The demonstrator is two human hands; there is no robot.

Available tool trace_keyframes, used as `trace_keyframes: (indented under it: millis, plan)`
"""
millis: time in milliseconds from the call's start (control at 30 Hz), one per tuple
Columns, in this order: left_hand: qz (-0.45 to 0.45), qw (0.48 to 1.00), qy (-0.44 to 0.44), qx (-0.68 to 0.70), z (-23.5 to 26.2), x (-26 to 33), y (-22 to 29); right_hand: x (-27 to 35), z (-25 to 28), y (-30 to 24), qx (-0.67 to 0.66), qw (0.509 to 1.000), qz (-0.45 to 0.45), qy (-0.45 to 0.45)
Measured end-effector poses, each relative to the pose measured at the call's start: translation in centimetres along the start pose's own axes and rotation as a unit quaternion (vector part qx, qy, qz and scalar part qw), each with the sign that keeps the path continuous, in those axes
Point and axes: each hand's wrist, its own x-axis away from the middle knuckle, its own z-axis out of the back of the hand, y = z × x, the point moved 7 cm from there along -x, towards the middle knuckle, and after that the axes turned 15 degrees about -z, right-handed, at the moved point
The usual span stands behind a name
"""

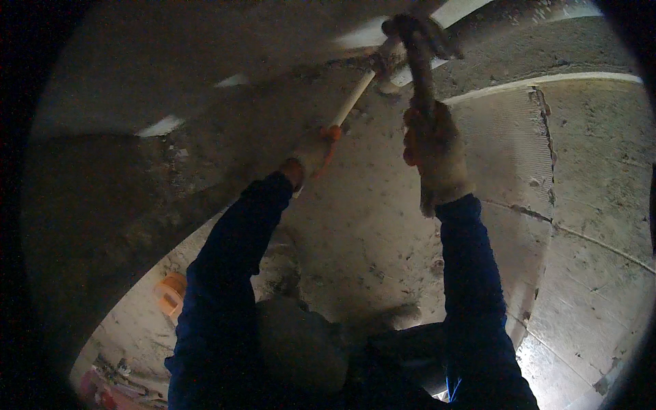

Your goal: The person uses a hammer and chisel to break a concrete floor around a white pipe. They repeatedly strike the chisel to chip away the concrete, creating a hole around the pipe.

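Note:
Both my arms, in blue sleeves and light work gloves, reach up toward a rough concrete ceiling. My left hand (313, 152) grips a white pipe (355, 96) that runs up to a joint at the ceiling. My right hand (434, 156) is closed around the dark handle of a long tool (418, 55), whose head sits at the pipe joint (387, 63) against the concrete. The joint itself is partly hidden by the tool head.
A grey block wall (588, 178) with mortar seams and a crack fills the right side. An orange object (171, 292) lies far below at the lower left, near scattered tools (113, 383). White pipes (547, 80) run along the wall top.

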Motion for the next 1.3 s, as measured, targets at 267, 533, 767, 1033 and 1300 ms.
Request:
trace_keyframes:
  millis: [267, 533, 767, 1033, 1300]
  plan:
    - [-0.042, 0.977, 0.054, -0.204, 1.2, 1.6, 3.7, 2.6, -1.2, -4.4, 0.063, 0.995, 0.071, 0.024]
    - [0.007, 0.979, 0.023, -0.202, 1.4, -1.1, -0.6, -1.2, 0.4, 0.4, 0.293, 0.922, 0.215, 0.135]
    - [-0.01, 0.976, 0.023, -0.218, 0.4, -0.6, 0.3, -3.6, 0.6, 2.3, 0.332, 0.934, -0.095, 0.087]
    - [0.005, 0.962, 0.013, -0.273, 1.1, -1.5, -4.1, -3.2, 1.1, 0.2, 0.366, 0.897, 0.194, 0.153]
    - [-0.059, 0.945, 0.038, -0.319, -1.0, -1.5, -6.5, -4.3, 0.6, -0.2, 0.413, 0.901, 0.087, 0.099]
